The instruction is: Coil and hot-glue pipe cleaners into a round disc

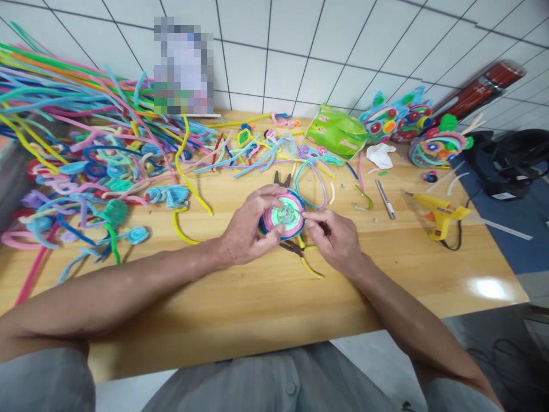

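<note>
A round coil of pipe cleaners [274, 220], pale green in the middle with pink and blue rings around it, is held in my left hand [251, 226], fingers and thumb curled over its left side. My right hand [337, 237] is closed in a pinch at the coil's right edge. Something thin and dark seems to point from its fingertips toward the coil's middle, too small to name. Under the coil, a pair of pliers [292, 247] lies on the table, partly hidden. Yellow pipe cleaner pieces [312, 268] lie beside the pliers.
Heaps of loose pipe cleaners [86, 154] cover the table's left side. To the right lie a utility knife [385, 199] and a yellow glue gun [441, 214]. A green packet [337, 131], colourful pipe cleaner figures [440, 147] and a red flask [484, 88] stand along the wall.
</note>
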`<state>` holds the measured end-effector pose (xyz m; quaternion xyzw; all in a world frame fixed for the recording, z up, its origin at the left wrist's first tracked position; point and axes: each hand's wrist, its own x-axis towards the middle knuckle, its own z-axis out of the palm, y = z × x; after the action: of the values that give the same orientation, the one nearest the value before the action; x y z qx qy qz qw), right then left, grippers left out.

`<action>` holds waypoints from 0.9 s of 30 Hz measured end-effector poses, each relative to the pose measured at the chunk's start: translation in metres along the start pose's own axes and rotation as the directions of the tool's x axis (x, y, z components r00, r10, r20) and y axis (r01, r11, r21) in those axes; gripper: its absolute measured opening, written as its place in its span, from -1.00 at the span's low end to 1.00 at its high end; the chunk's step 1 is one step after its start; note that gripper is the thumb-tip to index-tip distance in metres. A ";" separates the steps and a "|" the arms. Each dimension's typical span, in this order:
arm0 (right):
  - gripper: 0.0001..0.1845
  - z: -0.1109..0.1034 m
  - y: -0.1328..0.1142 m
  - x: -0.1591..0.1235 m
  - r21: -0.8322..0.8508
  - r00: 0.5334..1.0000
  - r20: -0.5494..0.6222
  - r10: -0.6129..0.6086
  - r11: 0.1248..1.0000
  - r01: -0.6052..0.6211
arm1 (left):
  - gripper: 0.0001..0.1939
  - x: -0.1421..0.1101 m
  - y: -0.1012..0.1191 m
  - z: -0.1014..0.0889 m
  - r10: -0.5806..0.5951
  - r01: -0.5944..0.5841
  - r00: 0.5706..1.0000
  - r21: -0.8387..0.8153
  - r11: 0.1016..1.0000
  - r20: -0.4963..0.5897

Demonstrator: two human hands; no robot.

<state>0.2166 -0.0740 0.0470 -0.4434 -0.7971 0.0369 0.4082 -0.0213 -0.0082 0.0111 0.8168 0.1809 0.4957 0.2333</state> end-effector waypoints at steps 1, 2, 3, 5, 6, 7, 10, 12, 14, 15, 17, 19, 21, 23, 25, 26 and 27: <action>-0.82 0.000 0.000 0.001 0.000 1.000 0.005 0.003 1.000 -0.003 | -0.57 0.000 0.000 0.000 -0.002 0.002 1.000 0.000 1.000 0.002; -0.83 0.000 0.000 0.001 0.004 1.000 0.006 0.006 1.000 -0.006 | -0.57 0.000 0.000 0.000 -0.005 0.005 1.000 -0.002 1.000 0.004; -0.83 0.000 0.000 0.001 0.012 1.000 0.006 0.006 1.000 -0.006 | -0.57 0.000 0.000 -0.001 -0.007 0.007 1.000 -0.004 1.000 0.006; -0.84 0.000 -0.001 0.001 0.026 1.000 -0.002 0.003 1.000 -0.003 | -0.57 0.000 0.000 -0.001 -0.007 0.007 1.000 -0.007 1.000 0.009; -0.84 -0.001 -0.002 0.001 0.030 1.000 -0.006 0.002 1.000 -0.001 | -0.57 -0.001 0.000 -0.001 -0.005 0.005 1.000 -0.006 1.000 0.010; -0.84 -0.001 -0.002 0.001 0.030 1.000 -0.010 0.001 1.000 -0.001 | -0.57 -0.001 0.000 0.000 -0.001 0.001 1.000 -0.004 1.000 0.011; -0.82 -0.004 -0.005 0.002 0.026 1.000 -0.013 0.006 1.000 -0.006 | -0.54 -0.002 0.000 0.001 0.008 -0.008 1.000 0.009 1.000 0.011; -0.81 -0.007 -0.008 0.003 0.027 1.000 -0.008 0.019 0.999 -0.019 | -0.54 -0.002 0.000 0.001 0.012 -0.012 1.000 0.010 1.000 0.008; -0.81 -0.011 -0.012 0.005 0.031 0.999 0.000 0.046 0.998 -0.046 | -0.54 -0.002 0.000 0.002 0.018 -0.018 1.000 0.010 1.000 0.002; -0.80 -0.013 -0.015 0.007 0.031 0.998 0.004 0.061 0.998 -0.061 | -0.54 -0.002 0.000 0.002 0.022 -0.022 1.000 0.012 1.000 0.000; -0.77 -0.017 -0.019 0.010 0.014 0.998 0.021 0.067 0.998 -0.068 | -0.54 -0.001 0.000 0.002 0.033 -0.033 0.999 0.016 0.999 0.002; -0.76 -0.020 -0.023 0.014 -0.024 0.998 0.041 0.037 0.999 -0.036 | -0.54 -0.001 0.000 0.001 0.041 -0.041 0.999 0.022 0.999 0.006; -0.75 -0.021 -0.024 0.018 -0.068 0.998 0.061 -0.007 0.998 0.011 | -0.53 -0.001 0.000 0.001 0.045 -0.045 0.999 0.025 0.999 0.010; -0.74 -0.021 -0.024 0.023 -0.097 0.997 0.071 -0.032 0.995 0.039 | -0.52 -0.002 0.000 0.001 0.038 -0.038 0.999 0.022 0.999 0.013; -0.74 -0.019 -0.024 0.026 -0.109 0.997 0.071 -0.040 0.993 0.048 | -0.51 -0.002 0.000 0.001 0.029 -0.029 0.999 0.014 0.999 0.016; -0.74 -0.018 -0.024 0.028 -0.111 0.997 0.070 -0.042 0.993 0.050 | -0.51 -0.003 0.000 0.001 0.026 -0.026 1.000 0.011 1.000 0.016; -0.74 -0.017 -0.024 0.029 -0.111 0.996 0.070 -0.046 0.992 0.053 | -0.51 -0.003 0.000 0.001 0.027 -0.027 1.000 0.008 1.000 0.013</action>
<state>0.2040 -0.0724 0.0863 -0.4444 -0.8221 -0.0035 0.3559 -0.0219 -0.0093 0.0088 0.8233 0.1705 0.4927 0.2245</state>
